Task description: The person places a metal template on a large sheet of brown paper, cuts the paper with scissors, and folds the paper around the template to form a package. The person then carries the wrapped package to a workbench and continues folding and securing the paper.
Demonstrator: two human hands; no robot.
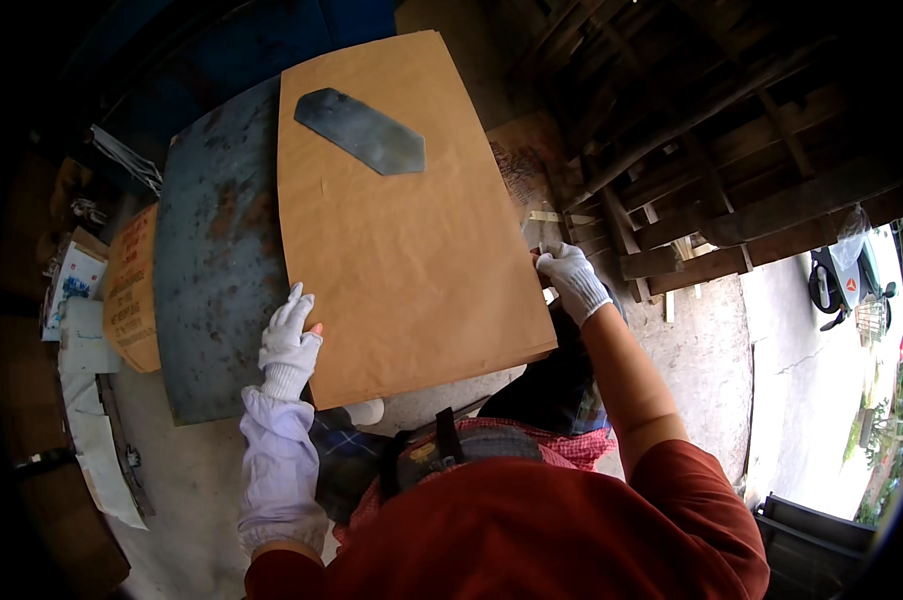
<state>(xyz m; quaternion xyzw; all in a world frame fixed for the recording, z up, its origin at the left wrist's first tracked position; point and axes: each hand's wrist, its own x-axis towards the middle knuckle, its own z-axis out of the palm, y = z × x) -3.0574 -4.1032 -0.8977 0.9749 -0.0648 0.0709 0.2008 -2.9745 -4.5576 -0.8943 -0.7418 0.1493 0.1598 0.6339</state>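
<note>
Two gloved hands [290,335] [574,280] flank brown paper [412,260] bearing a grey plate [362,132].

The white-gloved left hand [290,340] stretches its fingers [297,302] forward, with a bare-tipped thumb [317,330] standing out to their right; straight behind them, the left forearm [280,455] runs back in a pale lavender sleeve. Well to the right of those fingers and slightly ahead, the white-gloved right hand [570,278] is curled, its fingertips pointing leftward, while behind them the bare right forearm [630,375] slants back and outward from a straight wrist.
</note>
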